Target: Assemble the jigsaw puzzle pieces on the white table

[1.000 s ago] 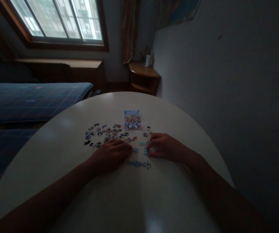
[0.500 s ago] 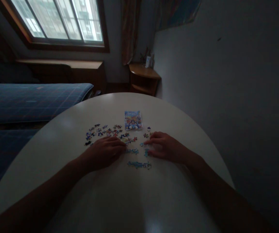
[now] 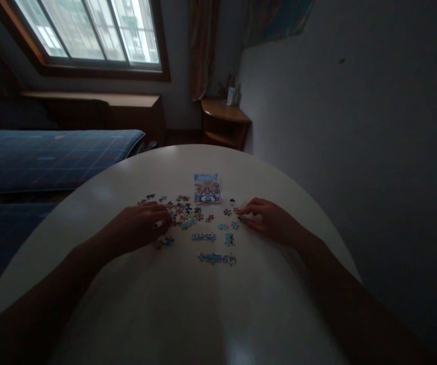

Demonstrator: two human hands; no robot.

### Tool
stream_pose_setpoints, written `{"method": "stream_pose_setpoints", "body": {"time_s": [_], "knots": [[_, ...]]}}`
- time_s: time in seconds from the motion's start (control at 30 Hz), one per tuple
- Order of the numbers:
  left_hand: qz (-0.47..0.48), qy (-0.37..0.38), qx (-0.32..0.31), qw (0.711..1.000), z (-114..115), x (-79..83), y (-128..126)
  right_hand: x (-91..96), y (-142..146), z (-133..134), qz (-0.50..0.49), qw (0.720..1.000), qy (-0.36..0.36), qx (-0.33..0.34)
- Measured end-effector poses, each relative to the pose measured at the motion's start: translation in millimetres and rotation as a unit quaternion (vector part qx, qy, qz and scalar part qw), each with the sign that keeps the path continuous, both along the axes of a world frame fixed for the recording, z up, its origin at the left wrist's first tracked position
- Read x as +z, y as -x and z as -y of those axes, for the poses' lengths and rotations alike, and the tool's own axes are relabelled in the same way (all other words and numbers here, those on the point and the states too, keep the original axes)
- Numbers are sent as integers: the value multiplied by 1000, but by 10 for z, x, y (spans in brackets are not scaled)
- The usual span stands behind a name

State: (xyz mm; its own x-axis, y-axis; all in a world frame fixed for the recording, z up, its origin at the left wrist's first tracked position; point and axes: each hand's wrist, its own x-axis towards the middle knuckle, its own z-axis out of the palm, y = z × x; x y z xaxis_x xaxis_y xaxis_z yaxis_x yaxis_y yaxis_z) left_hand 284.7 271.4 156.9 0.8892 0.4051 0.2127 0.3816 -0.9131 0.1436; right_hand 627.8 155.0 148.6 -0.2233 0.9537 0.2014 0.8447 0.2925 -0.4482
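My left hand [image 3: 140,225] is at the left side of a pile of small jigsaw puzzle pieces [image 3: 182,209], its fingers curled and the tips close together. What lies under those fingertips is hidden. Just below them are a few blue pieces [image 3: 168,242]. My right hand [image 3: 266,218] pinches at a small dark puzzle piece [image 3: 241,217] right of the pile. Loose light-blue pieces [image 3: 223,226] lie near its thumb. Between the hands sit a joined blue strip [image 3: 203,236] and a small joined block [image 3: 229,239]. Closer to me is a longer joined strip [image 3: 217,258].
A colourful printed packet [image 3: 207,188] lies behind the pieces on the round white table [image 3: 210,314]. Beyond the table's left edge is a bed with a blue plaid cover [image 3: 51,159]. A wooden corner shelf [image 3: 226,111] stands behind, and a wall rises on the right.
My left hand has moved left, away from the joined blue strip, uncovering pieces there. My right hand has shifted slightly up and right, off the small joined block and the light-blue pieces.
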Motion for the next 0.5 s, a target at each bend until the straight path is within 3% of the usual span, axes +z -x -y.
{"method": "stream_pose_setpoints", "body": {"time_s": [0.17, 0.5], "knots": [[-53, 68, 56, 995, -43, 4, 120, 38, 52, 19, -26, 999, 26, 19], [-61, 97, 17, 993, 22, 6, 78, -17, 26, -6, 4, 1000, 26, 13]]}}
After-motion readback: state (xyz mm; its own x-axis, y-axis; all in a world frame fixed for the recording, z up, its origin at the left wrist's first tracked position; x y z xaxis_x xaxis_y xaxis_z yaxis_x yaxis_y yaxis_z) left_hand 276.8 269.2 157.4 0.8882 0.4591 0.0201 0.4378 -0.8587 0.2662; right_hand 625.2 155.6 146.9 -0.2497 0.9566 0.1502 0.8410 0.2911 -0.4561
